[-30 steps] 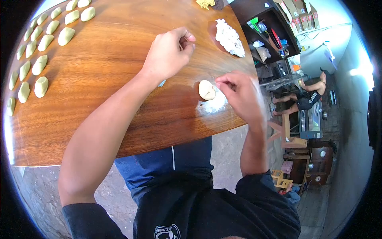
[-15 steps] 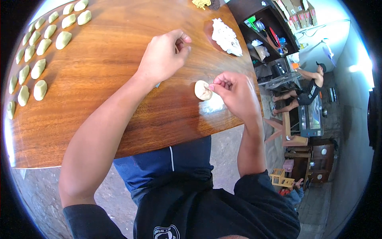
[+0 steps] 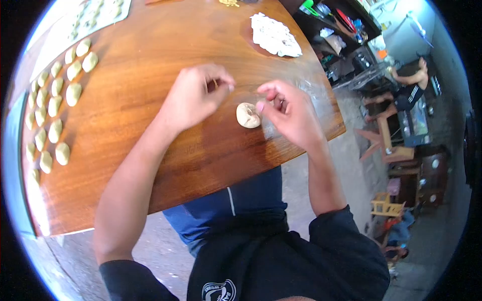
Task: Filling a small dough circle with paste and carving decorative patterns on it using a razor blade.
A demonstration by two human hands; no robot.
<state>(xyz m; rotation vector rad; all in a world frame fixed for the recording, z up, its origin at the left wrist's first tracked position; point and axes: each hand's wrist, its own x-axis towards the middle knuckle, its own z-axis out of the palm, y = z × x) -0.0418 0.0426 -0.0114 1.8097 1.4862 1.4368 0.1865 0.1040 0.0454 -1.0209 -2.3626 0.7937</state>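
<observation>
A small round piece of pale dough [image 3: 248, 116], with creases gathered on its top, lies on the brown wooden table [image 3: 211, 150] in front of me. Just to its right is my right hand [image 3: 293, 116]; the thumb and index finger are apart, the thumb tip close by the dough's edge. My left hand [image 3: 195, 98] hovers above the table to the dough's left, its thumb and index finger pinched together and slightly blurred. Whatever may be between those fingertips is too small to make out. Several shaped dough pieces [image 3: 74, 95] stand in rows along the table's left side.
A white lumpy heap [image 3: 275, 35] lies at the far right of the table, and yellow crumbs [image 3: 230, 2] sit at its far edge. A light tray [image 3: 113, 15] with small pieces is at the far left. Beyond the right edge are dark shelves [image 3: 346, 25] and another person [image 3: 411, 95].
My right hand has let go of the dough's top, its thumb and index finger spreading. My left hand has come closer to the dough. The whole view has shifted, showing more at the left.
</observation>
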